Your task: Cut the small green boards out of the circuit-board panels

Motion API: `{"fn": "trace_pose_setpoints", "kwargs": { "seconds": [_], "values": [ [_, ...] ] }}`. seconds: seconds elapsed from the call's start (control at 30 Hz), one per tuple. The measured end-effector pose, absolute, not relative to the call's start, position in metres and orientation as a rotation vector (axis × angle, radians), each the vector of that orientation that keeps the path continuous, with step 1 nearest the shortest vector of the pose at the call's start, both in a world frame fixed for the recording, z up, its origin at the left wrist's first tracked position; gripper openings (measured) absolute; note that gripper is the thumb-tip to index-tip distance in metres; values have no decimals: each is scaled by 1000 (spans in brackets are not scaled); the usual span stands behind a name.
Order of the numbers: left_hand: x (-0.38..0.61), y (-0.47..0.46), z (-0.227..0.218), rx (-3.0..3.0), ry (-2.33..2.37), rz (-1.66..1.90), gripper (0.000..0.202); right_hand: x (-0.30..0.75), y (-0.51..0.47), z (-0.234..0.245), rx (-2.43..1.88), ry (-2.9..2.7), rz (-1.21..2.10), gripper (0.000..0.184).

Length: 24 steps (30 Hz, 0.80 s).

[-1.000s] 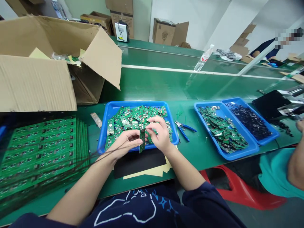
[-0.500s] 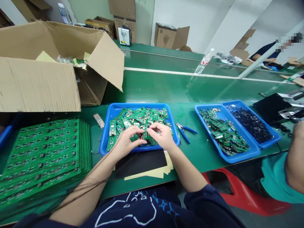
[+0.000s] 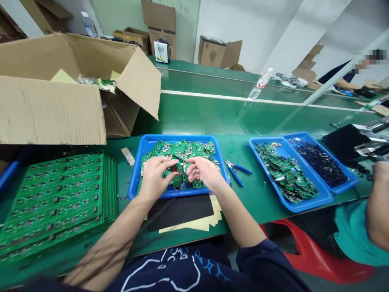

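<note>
In the head view my left hand (image 3: 156, 176) is over the near part of a blue tray (image 3: 133, 182) piled with small green circuit boards (image 3: 182, 148). Its thumb and fingertips close around one small circuit board (image 3: 177, 181), partly hidden by the fingers. Close on the other side of that board is my right hand (image 3: 203, 172), its fingers loosely curled and apart, with nothing visible in its grip. Blue-handled cutters (image 3: 238, 170) lie open on the table just right of the tray.
Stacked green panels (image 3: 57, 198) stand at the left, below a large open carton (image 3: 51, 107). To the right are a second blue tray of boards (image 3: 285, 172) and a tray of black parts (image 3: 319, 160). Black and yellow sheets (image 3: 182, 213) lie in front. Another person's arm (image 3: 381, 202) enters at right.
My right hand has opened and drawn slightly away from the board, its fingers spreading. My left hand has shifted a little left, still at the board. The camera view has tilted slightly.
</note>
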<state>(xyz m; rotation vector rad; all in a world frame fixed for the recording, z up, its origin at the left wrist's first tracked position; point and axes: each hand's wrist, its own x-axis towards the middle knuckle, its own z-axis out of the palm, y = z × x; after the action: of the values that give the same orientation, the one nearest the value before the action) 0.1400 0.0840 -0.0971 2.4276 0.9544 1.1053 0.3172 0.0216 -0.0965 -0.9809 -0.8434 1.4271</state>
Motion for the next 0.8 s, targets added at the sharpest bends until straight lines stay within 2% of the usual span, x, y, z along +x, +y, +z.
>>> {"fn": "trace_pose_setpoints", "kwargs": {
  "seconds": [0.23,0.5,0.8],
  "values": [
    [141,81,-99,2573,1000,1104,16,302,20,-102,-987,-730,1532,35],
    [144,81,-103,2376,868,1107,30,300,23,-105,-811,-438,1706,31],
    [139,82,-107,2549,919,1070,29,298,24,-107,-896,-403,1700,25]
  ]
}}
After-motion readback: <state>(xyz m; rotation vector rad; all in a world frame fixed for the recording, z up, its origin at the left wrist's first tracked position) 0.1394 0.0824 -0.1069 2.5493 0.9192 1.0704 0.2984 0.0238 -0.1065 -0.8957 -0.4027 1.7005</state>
